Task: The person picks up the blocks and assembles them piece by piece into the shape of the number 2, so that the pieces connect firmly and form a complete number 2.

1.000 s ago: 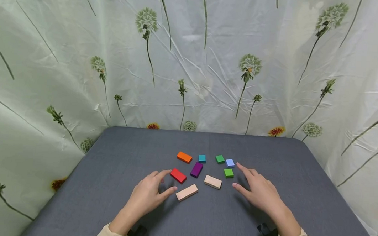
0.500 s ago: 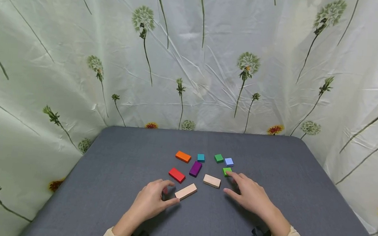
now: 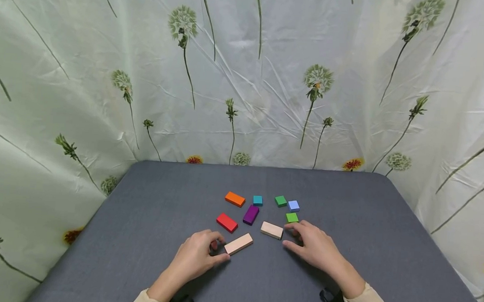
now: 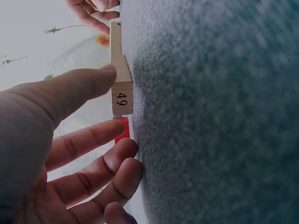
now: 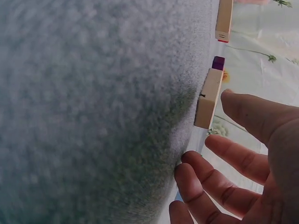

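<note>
My left hand (image 3: pixel 195 257) is at the near-left end of a plain wooden block (image 3: pixel 239 244). In the left wrist view, thumb and index finger stand apart on either side of that block's end (image 4: pixel 122 98), which bears the number 49; whether the thumb touches it I cannot tell. My right hand (image 3: pixel 317 247) hovers beside the right end of a second plain wooden block (image 3: pixel 271 230), thumb and fingers spread. A gap shows between these fingers and that block (image 5: pixel 209 100) in the right wrist view. Just beyond the right fingertips lies a light green block (image 3: pixel 292 217), partly hidden.
Farther back on the grey table (image 3: pixel 162 188) lie a red block (image 3: pixel 227 222), purple block (image 3: pixel 251 214), orange block (image 3: pixel 235 199), teal block (image 3: pixel 257 200), dark green block (image 3: pixel 280 201) and light blue block (image 3: pixel 293 205). A flower-print curtain (image 3: pixel 270 79) hangs behind the table.
My right hand has moved left and nearer, from beside the light blue block to the second wooden block's end. The left hand has shifted slightly right to the first wooden block. No block has moved.
</note>
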Available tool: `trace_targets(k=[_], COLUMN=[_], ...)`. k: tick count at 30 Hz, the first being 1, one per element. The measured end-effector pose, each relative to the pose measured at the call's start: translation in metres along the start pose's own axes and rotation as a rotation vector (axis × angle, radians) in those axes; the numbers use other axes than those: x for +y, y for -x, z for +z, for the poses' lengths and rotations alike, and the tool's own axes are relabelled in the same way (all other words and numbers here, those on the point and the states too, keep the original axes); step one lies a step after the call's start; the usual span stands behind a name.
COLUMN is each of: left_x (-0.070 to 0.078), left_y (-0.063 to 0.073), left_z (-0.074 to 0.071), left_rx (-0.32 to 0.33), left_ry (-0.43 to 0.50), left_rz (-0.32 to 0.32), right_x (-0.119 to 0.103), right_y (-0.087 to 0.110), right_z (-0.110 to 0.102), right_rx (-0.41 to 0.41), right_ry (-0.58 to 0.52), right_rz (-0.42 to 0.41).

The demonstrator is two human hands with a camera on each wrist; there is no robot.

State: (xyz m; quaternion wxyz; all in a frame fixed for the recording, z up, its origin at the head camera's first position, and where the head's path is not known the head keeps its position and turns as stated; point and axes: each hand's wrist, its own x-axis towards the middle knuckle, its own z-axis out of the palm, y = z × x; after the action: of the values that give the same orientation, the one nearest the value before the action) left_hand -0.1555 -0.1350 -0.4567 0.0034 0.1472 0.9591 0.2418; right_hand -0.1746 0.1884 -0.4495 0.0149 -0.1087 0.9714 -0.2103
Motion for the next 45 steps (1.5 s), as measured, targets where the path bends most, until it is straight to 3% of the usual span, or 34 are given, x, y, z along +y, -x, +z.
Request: trace_targets(k=[45], left_x=[0.002], left_y=[-0.006], left_z=[0.005], left_rx=[0.014], left_ry=[-0.031], left_rz=[-0.027], right_x=[-0.008], right_y=[-0.019], right_z=[0.006], right_rx=[0.021], right_ry=[0.032], right_rz=[-0.001])
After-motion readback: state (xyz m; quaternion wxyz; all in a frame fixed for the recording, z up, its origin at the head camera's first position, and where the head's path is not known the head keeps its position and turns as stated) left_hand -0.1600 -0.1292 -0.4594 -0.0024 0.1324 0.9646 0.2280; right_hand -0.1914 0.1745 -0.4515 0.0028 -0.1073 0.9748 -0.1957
